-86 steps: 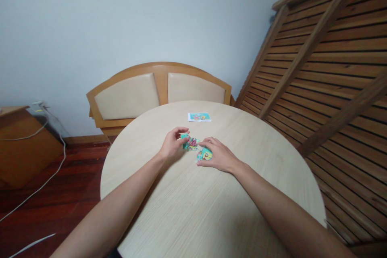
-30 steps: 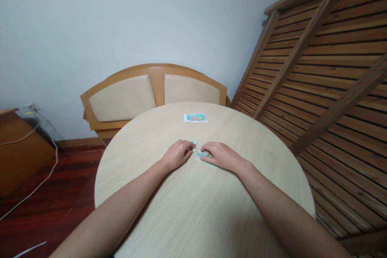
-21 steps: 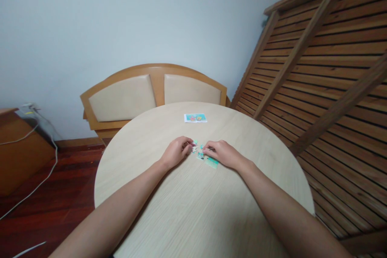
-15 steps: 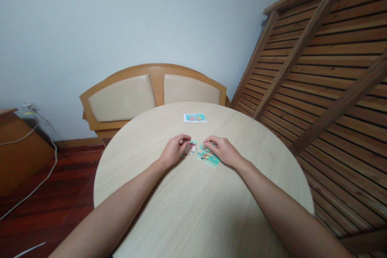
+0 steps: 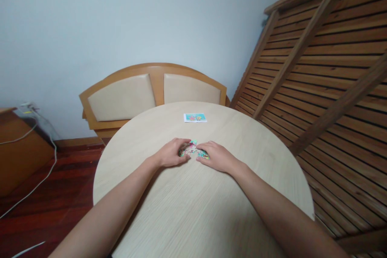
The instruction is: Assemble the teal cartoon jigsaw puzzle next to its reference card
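A small pile of jigsaw puzzle pieces (image 5: 191,150), some grey and some teal, pink and green, lies on the round table between my hands. My left hand (image 5: 173,153) curves around the pile's left side, with its thumb and fingers apart. From the right, my right hand (image 5: 216,156) is cupped against the pieces, its thumb apart from the fingers. Teal and yellow pieces show in its gap, and others may be hidden under the palm. Neither hand is lifting a piece that I can see.
Beyond the hands, a picture card (image 5: 195,117) with two cartoon figures on teal lies on the round table (image 5: 169,209). A padded wooden headboard (image 5: 121,98) stands behind the table. Slatted wooden panels (image 5: 326,64) lean at the right. White cables (image 5: 54,161) hang at the left.
Both hands have come down around the pieces, and my right hand has moved nearer. The joined teal section that lay by my right hand no longer shows as a flat patch; the pieces are bunched closer.
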`<state>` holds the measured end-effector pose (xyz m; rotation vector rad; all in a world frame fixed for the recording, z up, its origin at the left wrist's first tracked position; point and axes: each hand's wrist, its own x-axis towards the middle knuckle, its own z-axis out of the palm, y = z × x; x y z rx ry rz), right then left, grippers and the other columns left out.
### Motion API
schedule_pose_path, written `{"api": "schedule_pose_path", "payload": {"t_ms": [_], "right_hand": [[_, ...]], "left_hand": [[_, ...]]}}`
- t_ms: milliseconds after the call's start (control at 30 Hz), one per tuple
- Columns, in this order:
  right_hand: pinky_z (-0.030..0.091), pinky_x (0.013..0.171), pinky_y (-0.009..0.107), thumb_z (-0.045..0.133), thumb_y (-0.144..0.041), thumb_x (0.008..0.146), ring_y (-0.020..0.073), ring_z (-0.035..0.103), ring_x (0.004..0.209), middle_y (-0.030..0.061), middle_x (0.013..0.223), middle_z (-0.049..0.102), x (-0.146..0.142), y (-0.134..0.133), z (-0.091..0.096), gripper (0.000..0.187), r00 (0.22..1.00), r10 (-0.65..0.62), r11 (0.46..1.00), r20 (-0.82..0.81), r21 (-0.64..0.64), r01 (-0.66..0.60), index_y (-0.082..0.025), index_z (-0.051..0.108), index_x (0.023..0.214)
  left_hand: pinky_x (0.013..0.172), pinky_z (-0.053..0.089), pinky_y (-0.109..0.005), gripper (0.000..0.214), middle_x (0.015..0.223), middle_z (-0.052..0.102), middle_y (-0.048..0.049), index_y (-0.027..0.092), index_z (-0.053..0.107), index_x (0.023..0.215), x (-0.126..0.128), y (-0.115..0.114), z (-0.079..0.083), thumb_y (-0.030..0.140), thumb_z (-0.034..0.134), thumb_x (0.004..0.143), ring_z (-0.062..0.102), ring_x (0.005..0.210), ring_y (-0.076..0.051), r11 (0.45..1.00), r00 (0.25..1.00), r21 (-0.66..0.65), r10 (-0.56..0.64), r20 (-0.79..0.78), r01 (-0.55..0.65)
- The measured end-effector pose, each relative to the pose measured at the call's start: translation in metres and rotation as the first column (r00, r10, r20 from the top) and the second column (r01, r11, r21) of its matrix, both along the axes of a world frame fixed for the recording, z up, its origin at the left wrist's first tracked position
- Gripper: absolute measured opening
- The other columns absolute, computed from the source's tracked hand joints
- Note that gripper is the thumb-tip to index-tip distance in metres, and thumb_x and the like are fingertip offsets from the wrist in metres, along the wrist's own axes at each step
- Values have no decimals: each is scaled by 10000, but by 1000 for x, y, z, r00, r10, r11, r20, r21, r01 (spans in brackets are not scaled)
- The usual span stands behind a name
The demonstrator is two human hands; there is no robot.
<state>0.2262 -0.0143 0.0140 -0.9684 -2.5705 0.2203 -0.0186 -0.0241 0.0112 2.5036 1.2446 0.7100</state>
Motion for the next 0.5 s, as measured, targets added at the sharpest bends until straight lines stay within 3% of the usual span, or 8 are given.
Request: {"api": "schedule_pose_path", "payload": {"t_ms": [133,267,367,500], "right_hand": [[463,812,308,545,-285,914,240,678,894,107,938,742,-4,-4,10,211,988,-58,996,144,68,49,-183,727,938],[443,724,280,488,-252,940,211,683,774,114,838,743,-6,-3,13,285,975,-145,987,170,98,129,-178,717,787],[433,694,264,478,-291,959,194,684,753,87,814,741,-3,1,12,281,976,-204,978,71,54,200,-189,710,839],[451,691,257,448,-324,985,178,690,739,61,812,740,5,10,7,278,945,-276,960,-174,-99,263,-190,674,893]], "left_hand": [[967,497,-354,545,1211,665,-111,166,582,1320,-6,2,0,271,659,791,623,1081,-245,998,999,-39,-47,-28,46],[911,506,-309,363,1133,704,-79,188,650,1212,-3,4,-1,201,556,861,652,997,-203,999,999,-27,-41,-10,40],[926,499,-302,324,1128,715,-64,199,667,1166,2,5,-1,166,553,864,656,1011,-195,999,1000,-21,-29,0,29],[883,519,-289,280,1095,724,-62,198,674,1144,7,6,-3,193,542,898,672,961,-183,1000,999,-11,9,39,-8]]}}
